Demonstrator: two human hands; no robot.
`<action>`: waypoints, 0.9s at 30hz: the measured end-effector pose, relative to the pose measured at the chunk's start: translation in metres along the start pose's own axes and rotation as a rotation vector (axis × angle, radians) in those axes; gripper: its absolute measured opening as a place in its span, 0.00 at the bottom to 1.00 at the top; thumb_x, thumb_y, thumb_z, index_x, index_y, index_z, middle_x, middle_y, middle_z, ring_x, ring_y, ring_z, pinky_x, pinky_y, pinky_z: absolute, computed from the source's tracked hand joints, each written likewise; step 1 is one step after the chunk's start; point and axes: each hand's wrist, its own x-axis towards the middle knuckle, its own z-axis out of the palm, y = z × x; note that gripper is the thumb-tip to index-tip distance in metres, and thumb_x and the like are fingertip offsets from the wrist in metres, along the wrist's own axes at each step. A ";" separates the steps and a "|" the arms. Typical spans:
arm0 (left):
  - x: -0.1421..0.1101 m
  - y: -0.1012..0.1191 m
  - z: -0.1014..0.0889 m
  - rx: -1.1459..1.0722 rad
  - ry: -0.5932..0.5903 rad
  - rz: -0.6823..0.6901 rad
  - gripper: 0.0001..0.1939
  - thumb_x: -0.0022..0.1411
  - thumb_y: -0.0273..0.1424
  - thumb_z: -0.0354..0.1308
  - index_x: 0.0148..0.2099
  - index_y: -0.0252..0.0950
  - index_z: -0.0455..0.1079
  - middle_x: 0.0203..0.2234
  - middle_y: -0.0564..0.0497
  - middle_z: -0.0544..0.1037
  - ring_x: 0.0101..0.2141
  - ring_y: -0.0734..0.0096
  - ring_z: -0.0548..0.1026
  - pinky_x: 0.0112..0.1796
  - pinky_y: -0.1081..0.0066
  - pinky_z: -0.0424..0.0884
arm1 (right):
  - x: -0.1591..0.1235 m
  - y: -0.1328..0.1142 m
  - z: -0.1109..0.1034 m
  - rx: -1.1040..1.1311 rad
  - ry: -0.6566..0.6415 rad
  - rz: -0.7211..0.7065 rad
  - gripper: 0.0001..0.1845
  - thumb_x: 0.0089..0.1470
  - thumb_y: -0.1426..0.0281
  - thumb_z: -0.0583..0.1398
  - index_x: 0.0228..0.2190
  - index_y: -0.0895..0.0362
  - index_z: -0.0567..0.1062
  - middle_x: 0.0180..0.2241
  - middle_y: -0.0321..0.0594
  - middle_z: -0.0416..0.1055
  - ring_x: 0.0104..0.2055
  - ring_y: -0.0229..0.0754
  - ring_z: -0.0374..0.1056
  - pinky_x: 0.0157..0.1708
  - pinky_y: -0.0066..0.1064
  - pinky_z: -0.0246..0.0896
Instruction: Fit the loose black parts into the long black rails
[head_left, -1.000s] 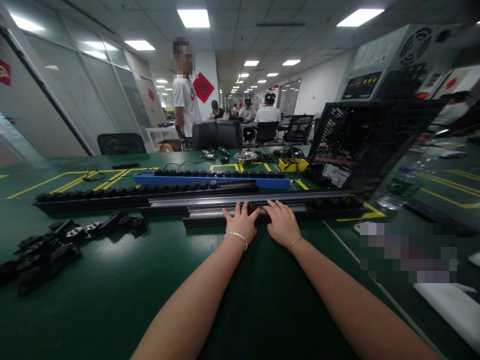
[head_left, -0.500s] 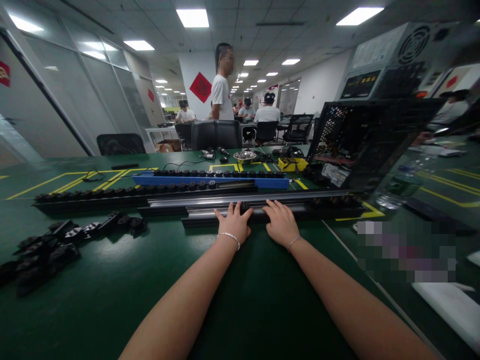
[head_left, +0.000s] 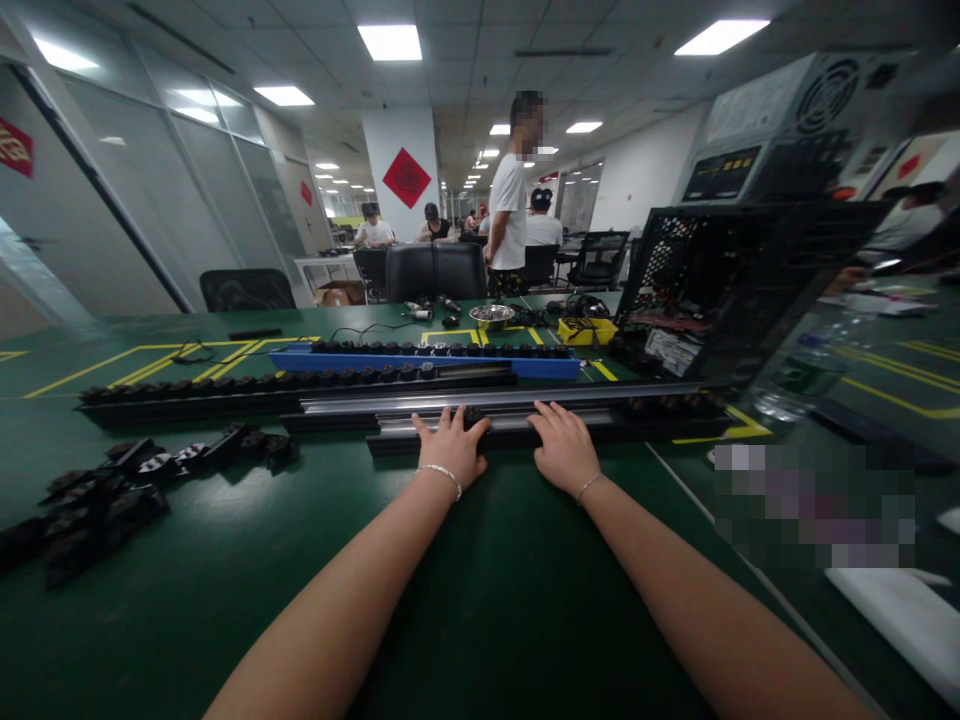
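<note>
A long black rail with a silvery channel (head_left: 401, 428) lies across the table in front of me. My left hand (head_left: 452, 445) rests on it, outer fingers spread. Between its thumb and forefinger sits a small black part (head_left: 472, 413) in the channel; its exact kind is too dark to tell. My right hand (head_left: 564, 447) lies on the same rail to the right, fingers stretched out, holding nothing visible. Several dark parts stand in the rail's right end (head_left: 675, 403). Just behind is another silvery rail (head_left: 360, 405).
A black rail filled with black parts (head_left: 225, 393) and a blue rail (head_left: 420, 361) lie farther back. Loose black parts (head_left: 105, 500) are heaped left. Beyond are a metal bowl (head_left: 492, 317) and yellow box (head_left: 587, 331). An open computer case (head_left: 720, 290) and bottle (head_left: 799, 375) stand right.
My left hand has slid left along the rail, and the small black part has moved with it. My right hand has stayed almost still. A person in the background has walked right.
</note>
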 end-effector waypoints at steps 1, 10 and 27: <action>0.000 0.000 0.000 0.001 -0.004 0.001 0.32 0.54 0.42 0.55 0.61 0.54 0.55 0.63 0.44 0.55 0.62 0.43 0.50 0.50 0.27 0.37 | 0.000 0.000 0.000 0.001 -0.001 0.001 0.27 0.44 0.77 0.53 0.48 0.58 0.71 0.59 0.43 0.59 0.62 0.50 0.50 0.58 0.44 0.44; -0.010 -0.023 0.000 0.019 -0.013 -0.034 0.31 0.56 0.41 0.53 0.62 0.53 0.54 0.63 0.42 0.54 0.61 0.47 0.52 0.51 0.32 0.49 | 0.000 0.000 0.001 0.011 -0.012 0.013 0.27 0.45 0.77 0.52 0.49 0.57 0.71 0.60 0.42 0.59 0.62 0.49 0.50 0.59 0.43 0.43; -0.022 -0.052 0.001 0.095 0.016 -0.062 0.31 0.56 0.42 0.52 0.62 0.53 0.54 0.62 0.43 0.57 0.60 0.45 0.56 0.54 0.35 0.45 | 0.000 0.000 0.000 -0.005 -0.036 0.025 0.28 0.44 0.77 0.53 0.49 0.57 0.71 0.60 0.41 0.58 0.62 0.48 0.49 0.60 0.42 0.42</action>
